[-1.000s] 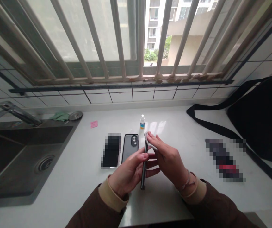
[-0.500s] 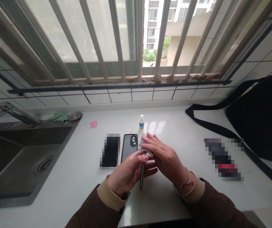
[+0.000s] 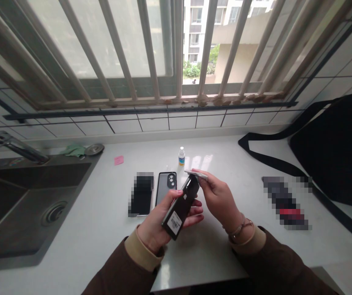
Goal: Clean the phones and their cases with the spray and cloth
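A dark smartphone (image 3: 180,209) with a white label near its lower end is gripped along its edges by my left hand (image 3: 160,219). Its back is tilted towards me. My right hand (image 3: 220,192) pinches a pale folded cloth (image 3: 198,174) against the phone's top end, by the camera bump. Behind my left hand, a black-rimmed phone case (image 3: 165,186) lies on the counter, its lower part covered by the hand. Left of the case is a blurred-out dark flat object (image 3: 141,196). A small white bottle (image 3: 181,157) with a blue and orange label stands upright beyond the cloth.
A steel sink (image 3: 80,176) with a tap (image 3: 25,149) is at the left, a green cloth (image 3: 73,150) on its back edge. A pink note (image 3: 118,160) lies on the white counter (image 3: 225,155). At the right are a black bag (image 3: 332,151) and a blurred item (image 3: 286,203).
The phone has turned from edge-on so that its labelled back now faces me. My right hand has gone from flat, extended fingers to pinching the cloth at the phone's top end.
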A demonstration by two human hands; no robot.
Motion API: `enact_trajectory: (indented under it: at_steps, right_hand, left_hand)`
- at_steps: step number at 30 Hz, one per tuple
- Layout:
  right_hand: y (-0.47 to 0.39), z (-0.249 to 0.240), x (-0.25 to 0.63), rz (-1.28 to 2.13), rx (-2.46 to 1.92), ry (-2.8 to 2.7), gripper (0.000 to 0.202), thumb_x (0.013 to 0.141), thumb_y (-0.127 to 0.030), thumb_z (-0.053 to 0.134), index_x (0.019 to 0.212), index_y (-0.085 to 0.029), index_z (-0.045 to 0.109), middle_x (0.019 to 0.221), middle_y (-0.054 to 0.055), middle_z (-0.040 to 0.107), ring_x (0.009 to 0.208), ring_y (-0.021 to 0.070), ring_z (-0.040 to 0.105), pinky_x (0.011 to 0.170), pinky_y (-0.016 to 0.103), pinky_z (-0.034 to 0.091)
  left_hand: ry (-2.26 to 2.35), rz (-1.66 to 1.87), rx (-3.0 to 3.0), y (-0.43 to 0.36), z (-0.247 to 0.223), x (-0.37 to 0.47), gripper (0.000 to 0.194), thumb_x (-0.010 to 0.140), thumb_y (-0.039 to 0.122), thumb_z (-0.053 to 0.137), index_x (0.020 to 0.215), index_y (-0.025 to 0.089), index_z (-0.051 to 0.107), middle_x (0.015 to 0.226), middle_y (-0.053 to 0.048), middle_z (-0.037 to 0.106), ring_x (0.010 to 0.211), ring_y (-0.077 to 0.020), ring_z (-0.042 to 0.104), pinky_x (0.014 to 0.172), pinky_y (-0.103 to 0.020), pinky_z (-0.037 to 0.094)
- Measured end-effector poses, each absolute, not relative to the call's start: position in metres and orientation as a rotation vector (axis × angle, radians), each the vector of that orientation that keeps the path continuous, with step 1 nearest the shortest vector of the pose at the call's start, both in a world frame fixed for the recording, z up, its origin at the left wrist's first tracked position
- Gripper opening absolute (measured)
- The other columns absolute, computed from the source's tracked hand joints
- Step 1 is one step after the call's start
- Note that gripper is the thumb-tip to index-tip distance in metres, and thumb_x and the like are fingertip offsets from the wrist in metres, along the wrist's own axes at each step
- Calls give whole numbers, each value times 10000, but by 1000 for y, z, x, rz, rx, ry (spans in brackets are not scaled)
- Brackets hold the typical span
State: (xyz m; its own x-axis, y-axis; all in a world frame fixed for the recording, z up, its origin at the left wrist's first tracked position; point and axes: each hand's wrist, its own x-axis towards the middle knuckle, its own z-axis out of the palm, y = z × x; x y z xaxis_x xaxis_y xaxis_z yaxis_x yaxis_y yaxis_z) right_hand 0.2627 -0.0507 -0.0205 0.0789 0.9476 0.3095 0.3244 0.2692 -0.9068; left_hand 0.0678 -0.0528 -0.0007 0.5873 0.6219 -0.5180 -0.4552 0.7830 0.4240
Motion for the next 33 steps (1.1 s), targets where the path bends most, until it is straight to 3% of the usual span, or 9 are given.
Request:
enact_trajectory:
  at_steps: [4, 10, 13, 17, 21, 25, 29, 33]
  right_hand:
    - [-46, -20, 265, 799, -1250, -1406, 322, 1109, -428, 557, 1288, -306, 796, 1304, 51, 803, 1253, 280, 730, 1143, 482, 542]
    - [-45, -19, 262, 1026, -1194, -1316, 343, 1097, -458, 578, 1292, -278, 796, 1328, 60, 791, 1281, 276, 707, 1187, 476, 501]
    - [-44, -21, 259, 1234, -1107, -1140, 362, 1055, -493, 644, 1284, -256, 793, 1334, 70, 791, 1282, 271, 711, 1181, 458, 511]
    - [-42, -31, 254, 1464, -1042, -847, 405, 943, -516, 783, 1198, -201, 797, 1122, 78, 830, 1005, 228, 767, 973, 394, 609]
    - [-41, -38, 248, 1612, -958, -714, 396, 871, -500, 861, 1060, -160, 786, 912, 47, 781, 800, 163, 709, 810, 322, 608]
    - [-45, -39, 245, 1725, -879, -764, 370, 904, -495, 839, 1014, -151, 763, 810, 18, 708, 672, 128, 635, 711, 303, 586]
    - [-47, -39, 247, 1656, -944, -936, 380, 960, -528, 777, 1043, -158, 753, 872, 32, 715, 743, 150, 649, 752, 327, 579]
    - [-50, -32, 250, 1365, -1120, -1314, 350, 1054, -505, 643, 985, -179, 752, 880, 30, 722, 802, 170, 637, 778, 335, 542]
  left_hand:
    - [696, 620, 206, -45, 16, 67, 607, 1058, 450, 509, 1350, -60, 665, 1203, -320, 770, 1019, -318, 809, 1033, -448, 611]
    - [670, 664, 87, -41, 26, 61, 663, 1071, 498, 442, 1412, -43, 618, 1220, -326, 766, 1101, -334, 807, 1012, -399, 627]
    - [638, 669, 67, -41, 25, 60, 701, 1065, 504, 440, 1396, -93, 600, 1209, -340, 762, 1045, -319, 817, 937, -360, 655]
    - [649, 692, 147, -44, 21, 65, 689, 1080, 492, 380, 1305, -111, 627, 1109, -324, 783, 871, -276, 824, 764, -293, 669]
    - [709, 896, 389, -49, 9, 71, 547, 1068, 451, 429, 1402, 38, 560, 976, -228, 804, 788, -293, 822, 700, -332, 670]
    - [752, 1007, 557, -51, 0, 73, 487, 1047, 460, 512, 1470, 229, 444, 878, -99, 788, 713, -281, 808, 654, -363, 662]
    - [771, 998, 509, -48, 0, 71, 424, 1045, 486, 488, 1343, 187, 524, 831, -111, 768, 674, -268, 786, 610, -333, 635]
    - [790, 997, 463, -45, 5, 68, 440, 1050, 492, 435, 1190, 121, 628, 798, -159, 758, 625, -258, 752, 568, -309, 603]
